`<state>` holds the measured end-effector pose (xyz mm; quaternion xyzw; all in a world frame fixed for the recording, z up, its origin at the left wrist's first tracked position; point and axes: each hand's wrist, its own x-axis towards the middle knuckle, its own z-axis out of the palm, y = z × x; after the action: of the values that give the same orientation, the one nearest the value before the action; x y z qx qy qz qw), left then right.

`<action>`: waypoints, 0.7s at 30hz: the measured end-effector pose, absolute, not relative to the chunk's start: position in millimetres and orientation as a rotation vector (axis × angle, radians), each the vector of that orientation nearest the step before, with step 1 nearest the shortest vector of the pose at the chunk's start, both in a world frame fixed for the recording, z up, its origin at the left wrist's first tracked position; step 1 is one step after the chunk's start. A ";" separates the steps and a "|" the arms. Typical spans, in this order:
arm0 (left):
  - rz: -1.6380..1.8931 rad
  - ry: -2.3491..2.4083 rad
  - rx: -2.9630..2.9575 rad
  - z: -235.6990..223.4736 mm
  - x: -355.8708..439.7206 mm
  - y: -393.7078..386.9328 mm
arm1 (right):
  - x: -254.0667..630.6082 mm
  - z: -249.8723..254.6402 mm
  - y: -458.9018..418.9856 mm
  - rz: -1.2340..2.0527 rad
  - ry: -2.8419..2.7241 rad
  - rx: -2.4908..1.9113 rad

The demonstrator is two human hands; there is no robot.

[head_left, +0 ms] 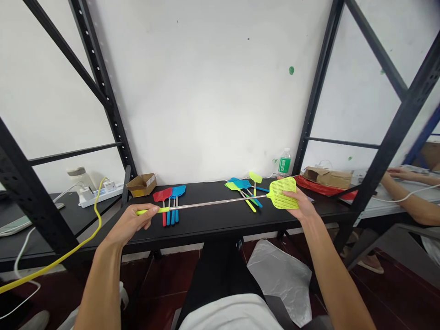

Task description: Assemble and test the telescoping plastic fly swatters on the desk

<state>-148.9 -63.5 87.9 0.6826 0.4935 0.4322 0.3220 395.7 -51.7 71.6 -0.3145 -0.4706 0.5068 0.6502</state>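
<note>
Head view looks down at a black surface (206, 224) backed by a white wall. Held level above it is a lime-green fly swatter (282, 193) with a long, thin metal shaft. The left hand (129, 224) grips the swatter's green handle end, and the right hand (302, 206) pinches its perforated head, so the swatter spans the space between them. Beneath the shaft, red and blue fly swatters (178, 191) lie side by side, handles toward the person. Further right, a looser pile of green and blue fly swatters (240, 185) sits crossed and overlapping, so the swatters lie in two groups, one neat and one jumbled. A green-labelled water bottle (284, 161) stands behind the right hand, and a small cardboard box (141, 184) sits at the far left of the surface. At far right, a co-worker's arm (409, 195) reaches across a separate white table (371, 208).
</note>
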 end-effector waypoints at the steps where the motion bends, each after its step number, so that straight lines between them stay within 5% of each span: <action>1: 1.134 1.292 1.789 88.2 -149.1 -63.8 | 395.5 72.2 -52.3 1.150 -1.072 -0.716; 21: 1.105 1.345 1.879 102.2 -85.6 -68.1 | 337.5 69.0 -48.6 1.265 -1.082 -0.599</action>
<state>-85.6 -68.1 102.2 0.7029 0.5031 0.4134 0.2863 337.5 -48.6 69.0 -0.2621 -0.4730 0.5531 0.6338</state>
